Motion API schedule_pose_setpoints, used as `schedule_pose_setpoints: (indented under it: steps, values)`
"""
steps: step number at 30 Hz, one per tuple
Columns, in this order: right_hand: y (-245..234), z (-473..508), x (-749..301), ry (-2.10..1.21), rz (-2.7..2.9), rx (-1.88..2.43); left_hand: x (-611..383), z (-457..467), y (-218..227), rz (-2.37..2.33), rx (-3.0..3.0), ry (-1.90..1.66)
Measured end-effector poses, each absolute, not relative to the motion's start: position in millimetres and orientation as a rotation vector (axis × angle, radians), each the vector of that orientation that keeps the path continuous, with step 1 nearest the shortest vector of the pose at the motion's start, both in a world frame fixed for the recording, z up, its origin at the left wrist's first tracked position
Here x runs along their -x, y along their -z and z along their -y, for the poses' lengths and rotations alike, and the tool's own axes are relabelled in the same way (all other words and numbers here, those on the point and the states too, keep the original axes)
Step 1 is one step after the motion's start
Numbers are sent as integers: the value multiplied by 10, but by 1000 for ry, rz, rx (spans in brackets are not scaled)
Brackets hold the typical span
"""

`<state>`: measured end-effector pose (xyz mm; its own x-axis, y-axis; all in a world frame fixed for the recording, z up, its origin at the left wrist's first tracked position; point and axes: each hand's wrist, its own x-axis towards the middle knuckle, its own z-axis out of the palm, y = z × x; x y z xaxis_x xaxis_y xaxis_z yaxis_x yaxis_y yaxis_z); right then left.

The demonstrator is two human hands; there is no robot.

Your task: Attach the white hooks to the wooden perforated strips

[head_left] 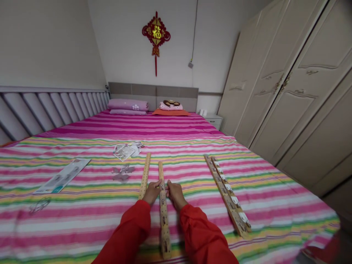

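A narrow wooden strip (165, 234) with small silvery metal pieces along it lies lengthwise before me on the striped bedspread. My left hand (151, 191) is closed at its left edge, thumb and finger pressed by one metal piece (162, 187). From the right side my right hand (175, 193) pinches by the same piece; what its fingertips hold is too small to tell. Left of my left hand lies a bare wooden strip (145, 176) with rows of holes. Two more strips lie side by side on the right: one with metal pieces (224, 194), one with round white pieces (234, 200).
On the left are a flat clear package (64, 176), a thin loop (40, 204), grey translucent scraps (123, 172) and a pile of small plastic bags (128, 150). Folded bedding (128, 105) is at the headboard. A rail (55, 106) borders the left, wardrobes (297, 84) the right.
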<state>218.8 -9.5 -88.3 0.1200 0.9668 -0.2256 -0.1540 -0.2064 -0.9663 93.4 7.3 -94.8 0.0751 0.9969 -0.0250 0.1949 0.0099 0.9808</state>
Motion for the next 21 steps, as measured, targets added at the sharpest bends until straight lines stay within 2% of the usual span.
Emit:
schedule_pose_setpoints:
  steps: [14,21]
  values:
    - [949,326,-2255,-1438,725,1253,-735,128,760,-1247,-1508,-1016]
    - [967,301,-2269,-1448,704,1231,209,-71,493,-1959,-1743,-1289]
